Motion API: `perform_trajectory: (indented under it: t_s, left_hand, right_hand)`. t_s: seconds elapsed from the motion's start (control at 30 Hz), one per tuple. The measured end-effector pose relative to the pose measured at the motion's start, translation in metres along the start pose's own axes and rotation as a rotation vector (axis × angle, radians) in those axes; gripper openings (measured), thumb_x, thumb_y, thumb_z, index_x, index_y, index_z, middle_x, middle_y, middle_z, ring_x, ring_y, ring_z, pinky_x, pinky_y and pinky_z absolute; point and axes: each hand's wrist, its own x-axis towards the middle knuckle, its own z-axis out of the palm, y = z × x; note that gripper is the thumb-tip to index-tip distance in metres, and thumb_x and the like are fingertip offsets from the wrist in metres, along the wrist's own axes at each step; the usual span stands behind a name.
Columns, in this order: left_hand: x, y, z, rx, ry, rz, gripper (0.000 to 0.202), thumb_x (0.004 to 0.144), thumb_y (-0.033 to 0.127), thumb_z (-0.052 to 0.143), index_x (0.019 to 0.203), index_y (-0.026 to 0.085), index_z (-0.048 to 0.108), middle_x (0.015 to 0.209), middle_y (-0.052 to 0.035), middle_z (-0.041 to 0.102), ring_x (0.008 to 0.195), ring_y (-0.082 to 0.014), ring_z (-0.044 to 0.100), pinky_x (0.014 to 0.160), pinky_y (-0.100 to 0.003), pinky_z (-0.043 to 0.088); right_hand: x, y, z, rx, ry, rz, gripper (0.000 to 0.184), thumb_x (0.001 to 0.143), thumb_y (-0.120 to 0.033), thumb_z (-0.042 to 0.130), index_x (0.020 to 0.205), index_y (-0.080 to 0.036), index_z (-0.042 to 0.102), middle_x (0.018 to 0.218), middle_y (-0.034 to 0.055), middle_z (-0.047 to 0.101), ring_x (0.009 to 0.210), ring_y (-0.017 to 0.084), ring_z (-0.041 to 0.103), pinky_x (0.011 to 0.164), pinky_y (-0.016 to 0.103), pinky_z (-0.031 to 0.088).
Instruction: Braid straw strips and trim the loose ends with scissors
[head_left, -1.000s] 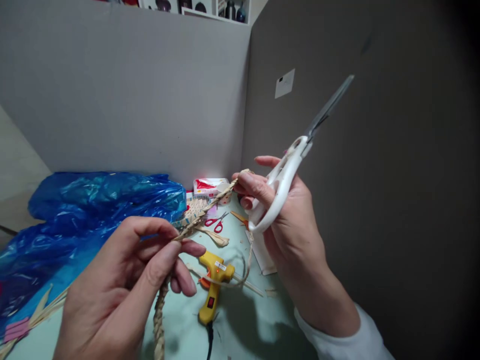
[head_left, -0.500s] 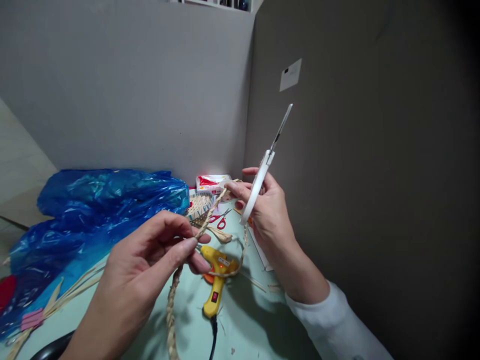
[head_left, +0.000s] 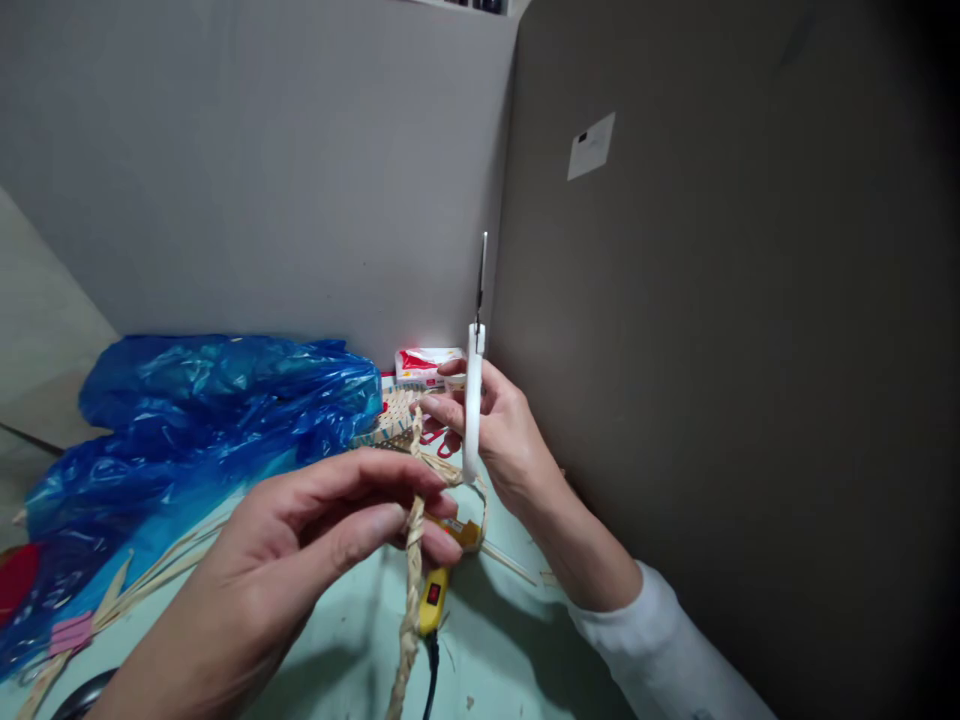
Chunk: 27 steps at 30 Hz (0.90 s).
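Note:
A braided straw cord [head_left: 407, 630] runs up from the bottom edge of the view. My left hand [head_left: 300, 540] is closed lightly on it, with the cord passing between thumb and fingers. Farther off, my right hand [head_left: 510, 430] pinches the cord's upper part between thumb and finger. White-handled scissors [head_left: 472, 400], seen edge-on, are also held in that hand, blades pointing up. A thinner stretch of the cord loops below the right hand. Beneath the hands lies a yellow glue gun [head_left: 433, 600], partly hidden by my left fingers.
A crumpled blue plastic bag [head_left: 225, 400] fills the back left of the pale green table [head_left: 510, 650]. Behind the hands are a woven basket [head_left: 394, 415], red-handled scissors [head_left: 445, 446] and a red-and-white packet [head_left: 427, 365]. Straw strips with a pink clip [head_left: 71, 632] lie at left.
My right hand has come left and slightly down, and the scissors have turned from leaning right to upright. My left hand has shifted right with the cord, which now hangs more steeply.

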Motion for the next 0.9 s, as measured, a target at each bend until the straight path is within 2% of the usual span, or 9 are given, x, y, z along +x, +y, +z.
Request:
perform_trajectory:
  t_s: [0.1,0.27,0.37,0.47,0.57,0.67,0.8,0.9]
  left_hand:
    - [0.0,0.005,0.0,-0.041,0.021,0.028,0.01,0.08,0.024,0.069,0.076,0.025,0.078,0.062,-0.0035,0.075,0.063,-0.0192,0.073,0.063,-0.024,0.061]
    - [0.0,0.009,-0.006,-0.049,0.112,0.178,0.006,0.074,0.018,0.074,0.074,0.023,0.077,0.075,-0.0015,0.076,0.061,-0.0142,0.07,0.059,-0.019,0.058]
    - [0.001,0.009,-0.013,-0.048,0.207,0.296,0.016,0.076,0.02,0.074,0.091,0.025,0.076,0.078,-0.0009,0.077,0.066,-0.0162,0.072,0.062,-0.021,0.06]
    - [0.005,0.009,-0.026,-0.026,0.251,0.439,0.028,0.081,0.026,0.076,0.108,0.03,0.071,0.082,0.0011,0.076,0.069,-0.0158,0.073,0.067,-0.022,0.062]
    - [0.008,0.01,-0.038,-0.042,0.279,0.534,0.026,0.083,0.027,0.077,0.108,0.03,0.07,0.085,0.0025,0.075,0.074,-0.0136,0.073,0.069,-0.018,0.06]
    - [0.007,0.012,-0.046,-0.11,0.349,0.554,0.024,0.081,0.023,0.077,0.103,0.029,0.07,0.089,0.0039,0.075,0.081,-0.0121,0.074,0.073,-0.015,0.06]
    - [0.002,0.016,-0.045,-0.156,0.385,0.554,0.037,0.071,0.009,0.073,0.103,0.026,0.067,0.09,0.0034,0.077,0.08,-0.014,0.076,0.072,-0.017,0.062]
    - [-0.001,0.022,-0.041,-0.091,0.424,0.577,0.041,0.069,0.011,0.071,0.106,0.026,0.065,0.084,0.0026,0.077,0.075,-0.0158,0.077,0.068,-0.019,0.063]
  right_hand:
    - [-0.001,-0.004,0.002,-0.055,-0.035,0.014,0.047,0.066,-0.039,0.089,0.097,-0.022,0.059,0.075,-0.003,0.069,0.065,0.015,0.066,0.056,0.025,0.051]
    - [-0.003,-0.014,0.001,-0.197,-0.073,-0.025,0.045,0.069,-0.034,0.088,0.103,-0.023,0.061,0.071,-0.0041,0.064,0.06,0.014,0.059,0.054,0.025,0.047]
    - [-0.009,-0.025,-0.001,-0.377,-0.115,-0.076,0.04,0.072,-0.031,0.084,0.106,-0.024,0.064,0.072,-0.0033,0.062,0.065,0.016,0.058,0.057,0.026,0.046]
    - [-0.02,-0.038,-0.002,-0.655,-0.207,-0.146,0.039,0.075,-0.025,0.079,0.111,-0.026,0.063,0.077,-0.0027,0.064,0.069,0.018,0.058,0.061,0.027,0.047]
    - [-0.033,-0.048,0.0,-0.833,-0.309,-0.275,0.039,0.076,-0.018,0.072,0.111,-0.028,0.061,0.071,-0.0055,0.061,0.06,0.014,0.052,0.056,0.024,0.043]
    - [-0.041,-0.048,0.0,-0.978,-0.374,-0.483,0.046,0.073,-0.013,0.066,0.115,-0.029,0.059,0.075,-0.0045,0.062,0.058,0.014,0.053,0.055,0.024,0.044]
    - [-0.041,-0.042,-0.002,-1.227,-0.36,-0.776,0.057,0.07,-0.014,0.057,0.126,-0.024,0.054,0.072,-0.0008,0.06,0.059,0.018,0.055,0.055,0.029,0.044]
    - [-0.037,-0.038,-0.002,-1.343,-0.334,-0.868,0.066,0.066,-0.012,0.054,0.131,-0.02,0.05,0.071,0.0009,0.06,0.06,0.021,0.057,0.053,0.031,0.044]
